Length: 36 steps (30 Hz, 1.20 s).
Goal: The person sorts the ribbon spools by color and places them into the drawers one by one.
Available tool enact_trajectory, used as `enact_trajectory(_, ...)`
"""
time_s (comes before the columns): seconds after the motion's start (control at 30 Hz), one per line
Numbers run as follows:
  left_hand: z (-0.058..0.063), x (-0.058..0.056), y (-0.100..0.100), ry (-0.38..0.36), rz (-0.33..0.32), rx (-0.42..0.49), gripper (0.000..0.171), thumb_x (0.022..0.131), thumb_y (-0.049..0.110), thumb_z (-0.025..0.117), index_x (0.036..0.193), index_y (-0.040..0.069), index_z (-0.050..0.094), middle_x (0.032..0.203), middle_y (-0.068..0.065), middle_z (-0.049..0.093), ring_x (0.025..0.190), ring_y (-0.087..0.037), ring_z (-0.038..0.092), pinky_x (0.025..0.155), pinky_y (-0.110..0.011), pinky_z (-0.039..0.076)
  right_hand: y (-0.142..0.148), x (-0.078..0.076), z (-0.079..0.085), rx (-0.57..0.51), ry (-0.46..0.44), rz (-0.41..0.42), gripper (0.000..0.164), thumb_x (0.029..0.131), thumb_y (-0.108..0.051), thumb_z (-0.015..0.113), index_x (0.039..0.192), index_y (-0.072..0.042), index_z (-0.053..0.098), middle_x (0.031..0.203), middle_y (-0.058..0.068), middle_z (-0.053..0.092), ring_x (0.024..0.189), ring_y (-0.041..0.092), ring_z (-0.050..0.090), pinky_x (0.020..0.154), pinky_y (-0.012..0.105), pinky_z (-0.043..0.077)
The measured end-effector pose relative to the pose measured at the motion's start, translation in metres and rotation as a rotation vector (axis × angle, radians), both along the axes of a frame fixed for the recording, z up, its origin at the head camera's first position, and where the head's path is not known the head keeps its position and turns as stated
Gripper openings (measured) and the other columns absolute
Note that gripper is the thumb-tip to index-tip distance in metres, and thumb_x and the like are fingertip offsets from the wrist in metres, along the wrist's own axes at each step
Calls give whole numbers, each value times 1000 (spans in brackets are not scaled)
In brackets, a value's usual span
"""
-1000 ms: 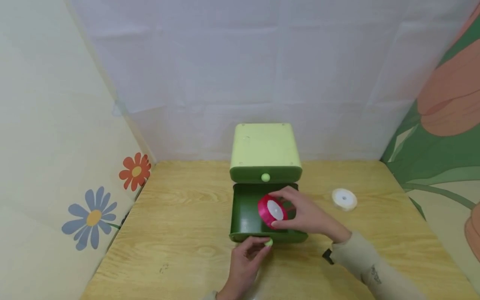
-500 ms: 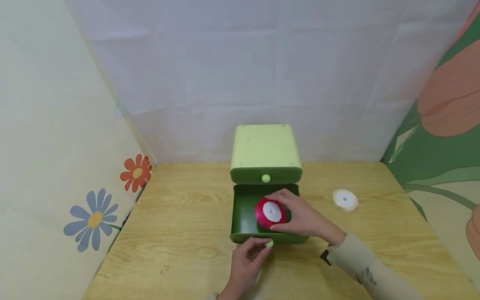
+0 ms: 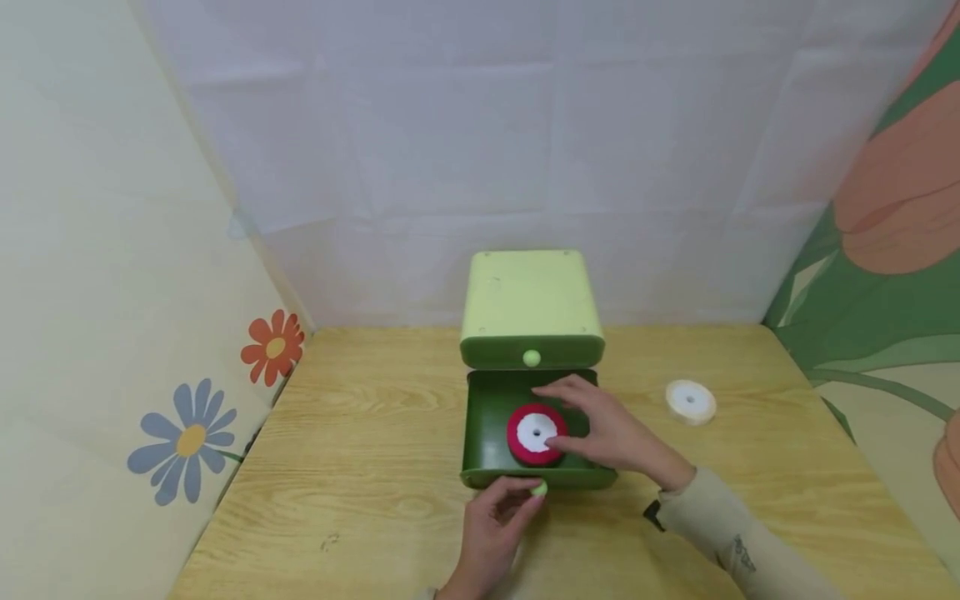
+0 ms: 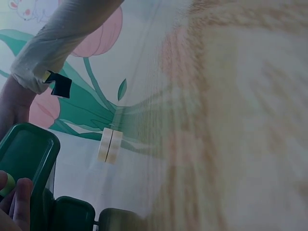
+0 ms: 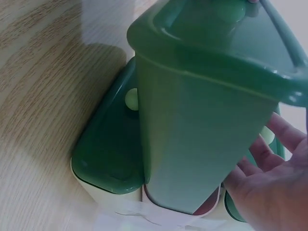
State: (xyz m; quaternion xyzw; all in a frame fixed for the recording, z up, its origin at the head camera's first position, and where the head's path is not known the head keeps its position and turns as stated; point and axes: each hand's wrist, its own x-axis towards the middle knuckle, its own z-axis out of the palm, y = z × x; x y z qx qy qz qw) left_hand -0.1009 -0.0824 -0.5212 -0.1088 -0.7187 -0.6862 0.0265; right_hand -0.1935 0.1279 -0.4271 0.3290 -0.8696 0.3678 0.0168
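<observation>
Inside the pulled-out, glossy green drawer, a round spool of crimson ribbon is lying roughly flat, its white face and centre hole facing upward. My right hand, the nearer one, is arching in from the right with thumb and fingers parted: the thumb is overlapping the spool's right edge, contact unclear, while the fingertips are hovering past its far side, gripping nothing. My left hand is pinching the pale-green round knob. Well rightward, a cream ribbon spool is resting on the wood-grained table.
</observation>
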Motion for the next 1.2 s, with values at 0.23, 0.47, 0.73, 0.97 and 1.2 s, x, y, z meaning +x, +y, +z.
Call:
enact_trajectory(0.23,0,0,0,20,-1,16,16,94,18,77,109,13,75,110,-5,77,94,-13,75,86,-28,64,2,0,1,-13,-16,-12,57,90,-20,83,142,-12,61,134,8,63,122,26,63,99,41,60)
enact_trajectory(0.47,-1,0,0,40,1,13,15,95,18,76,109,13,75,109,-6,77,94,-22,77,84,-28,64,2,0,3,-27,12,-14,53,92,-23,81,141,-17,62,134,10,65,120,27,64,98,44,60)
enact_trajectory(0.73,-3,0,1,73,2,18,14,95,15,76,109,12,75,107,-8,77,91,-21,77,81,-28,65,0,1,16,-42,85,-42,50,91,-19,82,138,-22,65,130,3,64,118,26,63,99,49,59)
enact_trajectory(0.97,-2,0,1,100,-2,29,14,95,14,76,109,9,74,107,-10,77,91,-11,75,81,-28,65,6,-4,33,-132,325,-69,42,90,-8,80,130,-13,70,118,1,68,106,18,67,90,43,62)
enact_trajectory(1.2,-3,1,0,95,0,35,15,95,13,76,109,8,74,107,-11,77,91,-15,76,81,-28,65,19,-18,49,-209,431,-144,42,90,-1,77,130,-11,70,120,6,70,111,24,66,97,28,54)
